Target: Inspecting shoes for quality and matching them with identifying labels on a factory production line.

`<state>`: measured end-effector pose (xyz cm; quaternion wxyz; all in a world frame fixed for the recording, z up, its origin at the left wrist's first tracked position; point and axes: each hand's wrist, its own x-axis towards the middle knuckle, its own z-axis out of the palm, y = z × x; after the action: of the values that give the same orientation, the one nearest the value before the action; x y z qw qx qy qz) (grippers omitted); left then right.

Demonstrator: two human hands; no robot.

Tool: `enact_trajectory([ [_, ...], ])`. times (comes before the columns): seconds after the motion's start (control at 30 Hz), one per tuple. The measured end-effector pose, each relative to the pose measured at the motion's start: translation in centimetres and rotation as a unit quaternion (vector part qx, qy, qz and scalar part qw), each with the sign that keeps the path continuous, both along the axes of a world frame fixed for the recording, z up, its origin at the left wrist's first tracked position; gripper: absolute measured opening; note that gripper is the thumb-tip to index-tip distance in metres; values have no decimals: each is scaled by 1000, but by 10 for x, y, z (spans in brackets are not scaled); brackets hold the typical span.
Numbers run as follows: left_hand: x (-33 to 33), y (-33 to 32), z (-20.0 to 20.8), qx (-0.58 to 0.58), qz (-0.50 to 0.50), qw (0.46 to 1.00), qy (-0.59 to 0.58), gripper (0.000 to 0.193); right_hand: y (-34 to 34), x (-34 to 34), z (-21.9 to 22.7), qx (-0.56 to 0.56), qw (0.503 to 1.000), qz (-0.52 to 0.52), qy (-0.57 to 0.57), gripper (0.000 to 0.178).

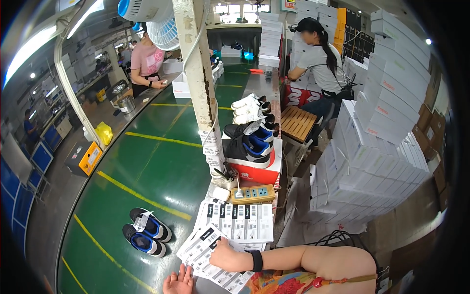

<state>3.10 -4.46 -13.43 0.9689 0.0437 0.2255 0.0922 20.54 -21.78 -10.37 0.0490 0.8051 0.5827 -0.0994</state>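
Now, top sheet [202, 259]: aslant on the worktop [166, 166], near end, overlapping other sheets [254, 226]; best kept flat, any pull low and slow against tearing.
Right grip [226, 255]: curled down on it; whether it pinches paper, I cannot tell.
Left grip [178, 283]: palm up, fingers spread, just beside the sheet; laid flat, it could steady that edge.
Shoes [146, 233]: left of the sheets, apart; room to move lies along the green past them.
Power strip [254, 194]: just beyond the sheets, plug fitted.
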Motion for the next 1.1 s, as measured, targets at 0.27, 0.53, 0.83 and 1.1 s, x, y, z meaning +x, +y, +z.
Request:
enact_trajectory([
  [0.27,5,-4,-3,108,22,990,89,22,-1,2,3,-4,1000,11,20,8],
  [0.53,5,-4,-6,84,15,995,57,21,-7,5,-13,74,995,58,-20,6],
  [0.83,6,-1,-7,62,8,997,50,22,-6,23,53,-75,981,89,155,50],
  [1.1,6,-3,-7,50,25,998,32,21,-8,17,224,523,553,386,521,18],
])
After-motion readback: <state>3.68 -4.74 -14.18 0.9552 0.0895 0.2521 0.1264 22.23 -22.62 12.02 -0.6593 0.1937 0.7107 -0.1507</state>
